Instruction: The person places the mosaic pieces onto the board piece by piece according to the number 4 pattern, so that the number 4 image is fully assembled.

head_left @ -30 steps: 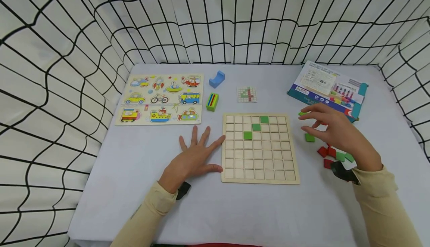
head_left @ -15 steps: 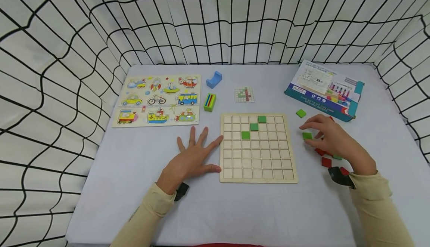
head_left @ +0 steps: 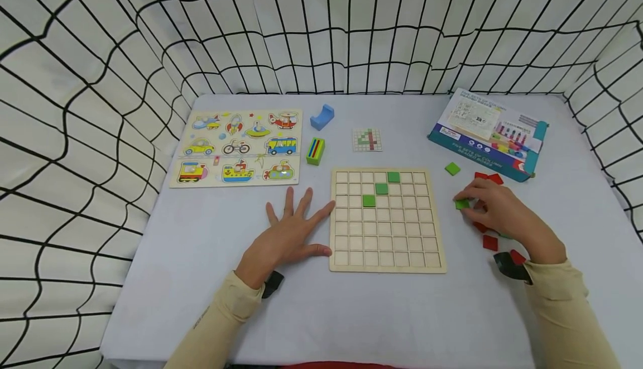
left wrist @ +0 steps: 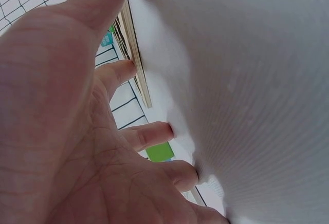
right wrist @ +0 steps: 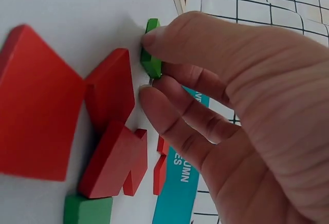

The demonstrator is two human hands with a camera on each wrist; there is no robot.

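A wooden grid board point(head_left: 387, 249) lies mid-table with three green tiles in a diagonal, one of them a green tile point(head_left: 369, 201) nearest the left side. My left hand point(head_left: 286, 238) is spread flat on the table, thumb and index fingertip at the board's left edge. Right of the board, my right hand point(head_left: 494, 212) pinches a green tile point(right wrist: 150, 49) between thumb and fingers, close over the cloth. Under and around that hand lie several red tiles, such as a red tile point(head_left: 490, 243), and a green tile point(right wrist: 87, 210) partly hidden.
A loose green tile point(head_left: 452, 168) lies below a blue-and-white box point(head_left: 487, 132). Behind the board are a small pattern card point(head_left: 367, 140), a yellow-green block with coloured stripes point(head_left: 315, 151) and a blue curved block point(head_left: 322, 117). A vehicle picture board point(head_left: 236, 148) lies at left; black netting surrounds the table.
My right hand has come down toward the near side, and its thumb and fingers have closed on a green tile. The left hand stays where it was.
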